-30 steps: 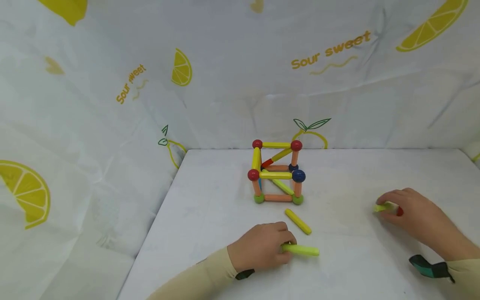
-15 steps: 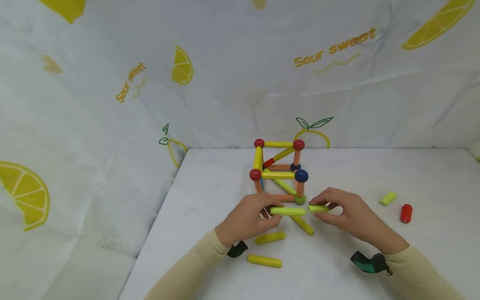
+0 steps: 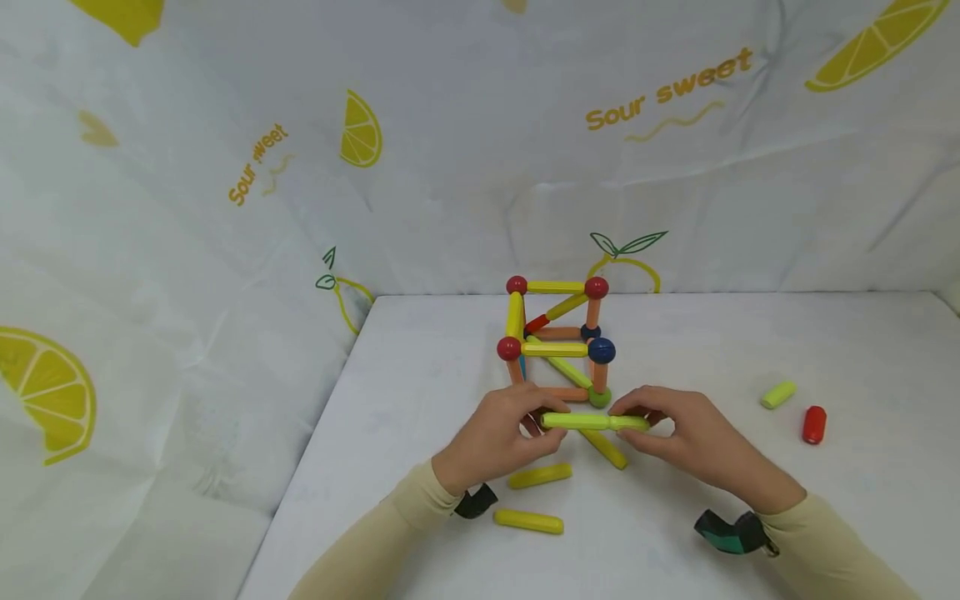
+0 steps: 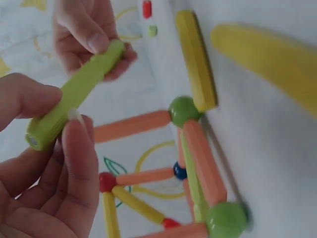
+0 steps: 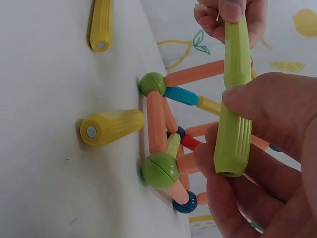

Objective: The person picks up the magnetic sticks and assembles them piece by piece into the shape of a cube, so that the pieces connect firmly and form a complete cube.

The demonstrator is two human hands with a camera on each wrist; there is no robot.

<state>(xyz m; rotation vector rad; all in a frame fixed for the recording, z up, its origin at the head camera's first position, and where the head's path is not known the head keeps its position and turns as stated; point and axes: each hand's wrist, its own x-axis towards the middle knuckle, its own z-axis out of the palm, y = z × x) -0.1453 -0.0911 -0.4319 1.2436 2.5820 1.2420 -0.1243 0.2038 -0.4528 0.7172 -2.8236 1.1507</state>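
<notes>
My left hand [image 3: 491,437] pinches a long lime-green magnetic stick [image 3: 576,421] between thumb and fingers. A short lime-green stick [image 5: 232,144] is pinched by my right hand [image 3: 701,437]. The two sticks meet end to end in one straight line, level above the table. Just behind the hands stands a cube-like frame of magnetic sticks and balls, with yellow bars [image 3: 555,350] on top and orange bars [image 5: 157,121] below. Its blue ball [image 3: 602,351] sits at the near right top corner; my left hand hides the near left bottom corner in the head view.
Yellow sticks [image 3: 528,522] lie on the white table [image 3: 675,550] in front of the frame, one partly under the held sticks. To the right lie a short lime-green stick [image 3: 778,394] and a short red stick [image 3: 813,425]. A white printed cloth [image 3: 450,217] hangs behind.
My right hand has come from the far right with a short green stick. My left hand has lifted the long stick forward, and the gap between both sticks has closed.
</notes>
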